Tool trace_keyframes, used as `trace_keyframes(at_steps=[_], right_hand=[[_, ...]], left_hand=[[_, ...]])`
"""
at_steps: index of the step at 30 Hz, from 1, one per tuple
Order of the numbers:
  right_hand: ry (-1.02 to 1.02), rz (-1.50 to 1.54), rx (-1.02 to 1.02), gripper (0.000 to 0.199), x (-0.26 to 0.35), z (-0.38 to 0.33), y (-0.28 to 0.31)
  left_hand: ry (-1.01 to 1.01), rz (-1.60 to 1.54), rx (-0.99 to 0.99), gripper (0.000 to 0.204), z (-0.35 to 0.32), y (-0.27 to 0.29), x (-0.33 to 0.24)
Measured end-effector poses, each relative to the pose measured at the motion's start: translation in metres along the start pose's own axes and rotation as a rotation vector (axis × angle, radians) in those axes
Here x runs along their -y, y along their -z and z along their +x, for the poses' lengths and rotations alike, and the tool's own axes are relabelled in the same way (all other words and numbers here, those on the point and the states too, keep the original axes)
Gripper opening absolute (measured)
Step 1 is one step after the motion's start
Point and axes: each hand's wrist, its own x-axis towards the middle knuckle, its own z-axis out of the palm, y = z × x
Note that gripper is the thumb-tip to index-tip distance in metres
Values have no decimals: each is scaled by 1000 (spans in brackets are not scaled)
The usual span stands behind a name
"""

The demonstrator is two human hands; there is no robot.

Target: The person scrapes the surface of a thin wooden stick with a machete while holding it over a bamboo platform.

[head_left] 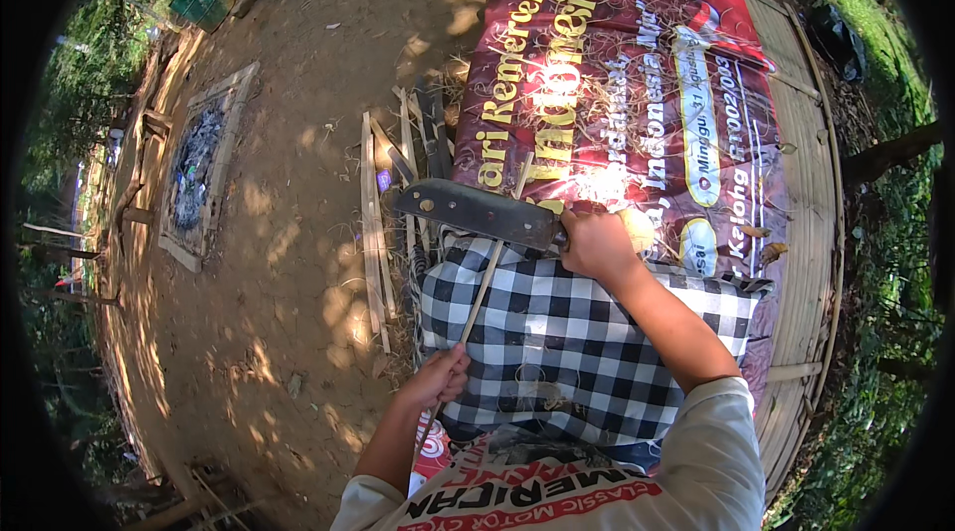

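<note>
My right hand (600,245) is closed round the handle of a broad, dark cleaver (482,215), its blade pointing left. The blade lies across a thin pale bamboo strip (486,290), which runs from under my left forearm up past the blade. Lower down, my left hand (438,377) grips this strip with its fingers wrapped round it. A black-and-white checked cloth (577,332) covers my lap beneath both hands. The cleaver's handle is mostly hidden in my right fist.
A red printed banner (627,74) strewn with shavings covers a bamboo platform (811,223) beside me. Several wooden strips (374,233) lean to the left of the cleaver. On the dirt ground (298,332) lies a framed ash pit (202,158); a green bucket (199,2) stands farther off.
</note>
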Motion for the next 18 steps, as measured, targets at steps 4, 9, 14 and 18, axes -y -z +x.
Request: trace_keyframes(at_steps=[4, 9, 14, 18], right_hand=[[104, -62, 20, 29, 6, 2, -7], [-118, 55, 19, 24, -38, 17, -4], [18, -30, -100, 20, 5, 0, -7], [228, -151, -105, 27, -9, 2, -6]], left_hand=[[7, -17, -60, 48, -2, -3, 3], [-24, 45, 13, 48, -3, -5, -4], [-17, 46, 0, 48, 0, 4, -1], [-25, 7, -86, 47, -6, -3, 9]])
